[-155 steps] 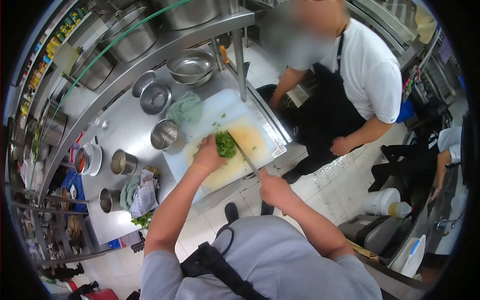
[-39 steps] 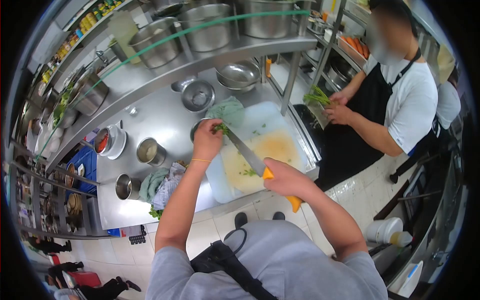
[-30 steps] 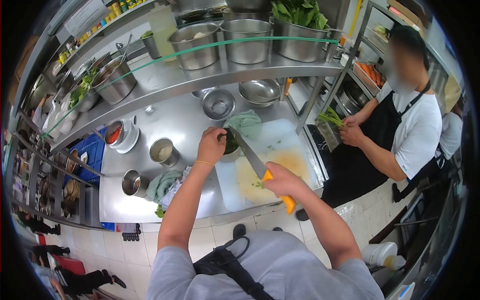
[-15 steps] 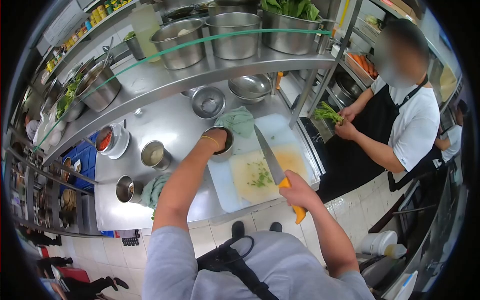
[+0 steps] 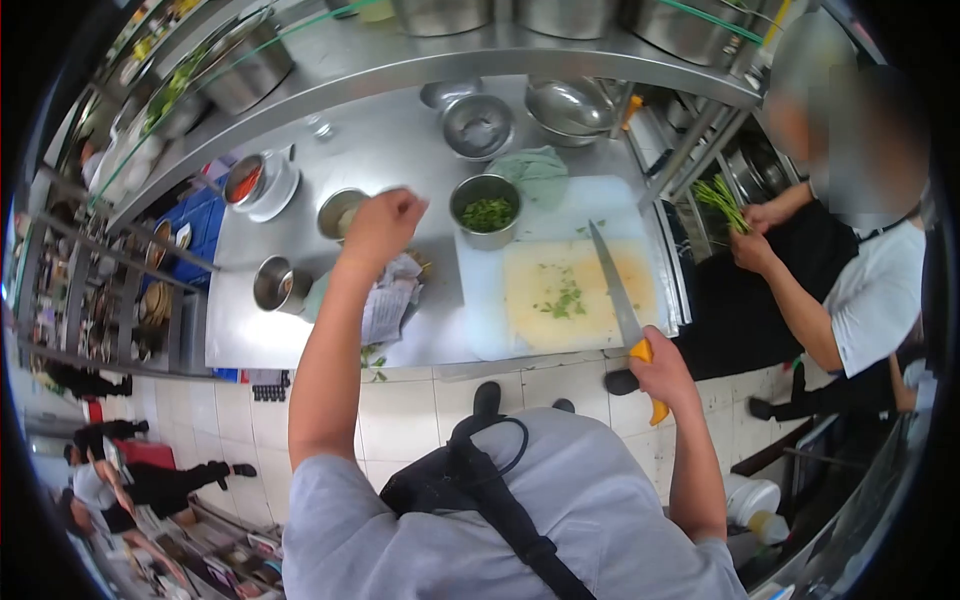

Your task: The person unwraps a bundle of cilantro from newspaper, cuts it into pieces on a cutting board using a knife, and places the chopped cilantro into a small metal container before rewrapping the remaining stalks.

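Observation:
My right hand (image 5: 660, 372) grips the yellow handle of a large knife (image 5: 617, 290), whose blade points up and away over the right part of the cutting board (image 5: 482, 300). Chopped green leaves (image 5: 562, 299) lie scattered on the board. My left hand (image 5: 385, 225) is raised near a steel pot (image 5: 340, 210), its fingers curled; whether they hold anything is too small to tell. Between the hands, a steel pot of chopped greens (image 5: 487, 213) stands on the board's upper left corner. Below my left hand lies a crumpled printed paper (image 5: 388, 300) beside greens.
A green cloth (image 5: 535, 176) and steel bowls (image 5: 478, 127) sit behind the board. At the right, a co-worker (image 5: 800, 270) holds a bunch of greens (image 5: 720, 202). On the left are a red-filled container (image 5: 245, 182) and a small steel pot (image 5: 280, 285). A shelf edge (image 5: 420, 62) crosses above.
My left hand has come out of the pot of greens and moved left. The view has shifted, and the printed paper now shows. The knife stays in my right hand.

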Available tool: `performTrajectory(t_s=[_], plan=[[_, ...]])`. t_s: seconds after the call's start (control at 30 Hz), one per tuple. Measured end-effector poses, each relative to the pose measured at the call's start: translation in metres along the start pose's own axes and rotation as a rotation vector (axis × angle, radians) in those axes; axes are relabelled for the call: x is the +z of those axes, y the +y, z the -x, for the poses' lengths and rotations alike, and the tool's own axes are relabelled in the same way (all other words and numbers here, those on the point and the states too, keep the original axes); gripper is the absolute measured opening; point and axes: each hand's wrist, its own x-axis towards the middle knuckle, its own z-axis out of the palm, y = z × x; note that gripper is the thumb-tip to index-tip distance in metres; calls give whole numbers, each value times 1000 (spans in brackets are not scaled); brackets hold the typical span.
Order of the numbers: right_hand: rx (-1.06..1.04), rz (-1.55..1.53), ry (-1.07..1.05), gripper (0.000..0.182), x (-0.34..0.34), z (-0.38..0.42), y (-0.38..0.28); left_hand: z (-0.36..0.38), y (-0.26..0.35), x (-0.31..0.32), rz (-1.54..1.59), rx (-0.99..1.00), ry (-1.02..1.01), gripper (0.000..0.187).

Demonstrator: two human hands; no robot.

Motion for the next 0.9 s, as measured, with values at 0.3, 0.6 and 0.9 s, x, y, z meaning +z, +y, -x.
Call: performTrajectory(t_s=[0.3, 0.6, 0.9], plan=[[-281, 685, 291, 35, -2, -65, 12, 130, -89, 51, -497, -217, -156, 91], [-347, 645, 423, 41, 23, -83, 21, 120, -76, 27, -136, -172, -313, 82], [-231, 692, 538, 49, 27, -62, 9, 103, -70, 29, 87, -75, -332, 56]])
